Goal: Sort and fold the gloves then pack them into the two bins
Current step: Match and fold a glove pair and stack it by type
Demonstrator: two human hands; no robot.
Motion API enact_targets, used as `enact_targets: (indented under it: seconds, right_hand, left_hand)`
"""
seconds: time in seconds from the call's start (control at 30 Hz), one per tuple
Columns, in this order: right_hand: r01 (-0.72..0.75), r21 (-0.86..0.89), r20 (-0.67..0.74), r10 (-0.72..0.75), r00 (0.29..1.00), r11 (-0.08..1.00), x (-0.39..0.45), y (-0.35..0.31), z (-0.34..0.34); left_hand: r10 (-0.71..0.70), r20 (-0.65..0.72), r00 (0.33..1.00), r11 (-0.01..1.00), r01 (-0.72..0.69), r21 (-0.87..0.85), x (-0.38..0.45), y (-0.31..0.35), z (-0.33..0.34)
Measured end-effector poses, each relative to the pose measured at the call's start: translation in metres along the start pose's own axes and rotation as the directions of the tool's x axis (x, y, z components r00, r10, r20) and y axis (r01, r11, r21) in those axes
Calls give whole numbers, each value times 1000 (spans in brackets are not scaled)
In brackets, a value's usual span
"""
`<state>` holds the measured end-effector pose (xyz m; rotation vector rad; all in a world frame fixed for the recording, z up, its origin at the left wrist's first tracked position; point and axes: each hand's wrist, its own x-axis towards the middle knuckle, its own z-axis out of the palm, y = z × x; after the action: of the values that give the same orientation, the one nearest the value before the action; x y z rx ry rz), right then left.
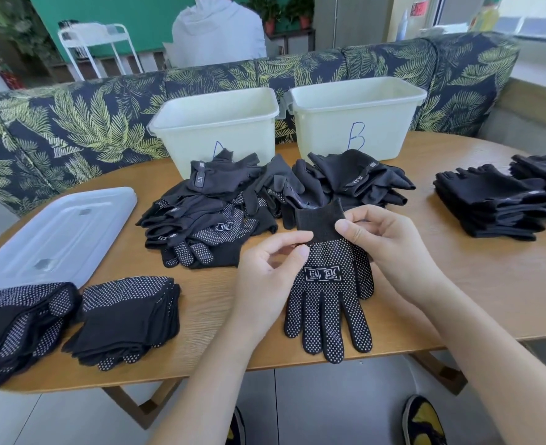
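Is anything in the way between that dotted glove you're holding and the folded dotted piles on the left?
Nothing visible. Both hands, left and right, pinch the glove at its cuff, and only bare table lies between it and the nearer dotted pile. The unsorted heap sits further back.

You can't read the left bin's (215,130) letter; the loose glove pile (220,203) covers it. At lower left the frame edge cuts off the dotted folded stack (18,326), and at right the plain folded stack (544,175).
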<state>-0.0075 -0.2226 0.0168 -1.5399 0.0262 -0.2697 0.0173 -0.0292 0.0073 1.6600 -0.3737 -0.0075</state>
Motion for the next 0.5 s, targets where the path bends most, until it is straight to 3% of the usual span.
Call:
enact_targets:
  seconds: [0.1,0.4,0.5]
  right_hand:
    - [30,31,-15,-29,999,999,-1,-4,-1]
    - [63,91,48,-67,997,994,7,-20,-1]
    - [98,57,36,-100,994,994,11,-23,-3]
  left_hand:
    - [53,-38,998,997,-50,62,4,1,2]
    - [95,13,995,992,-93,-82,26,23,5]
    - [107,37,994,993,-105,-57,35,32,6]
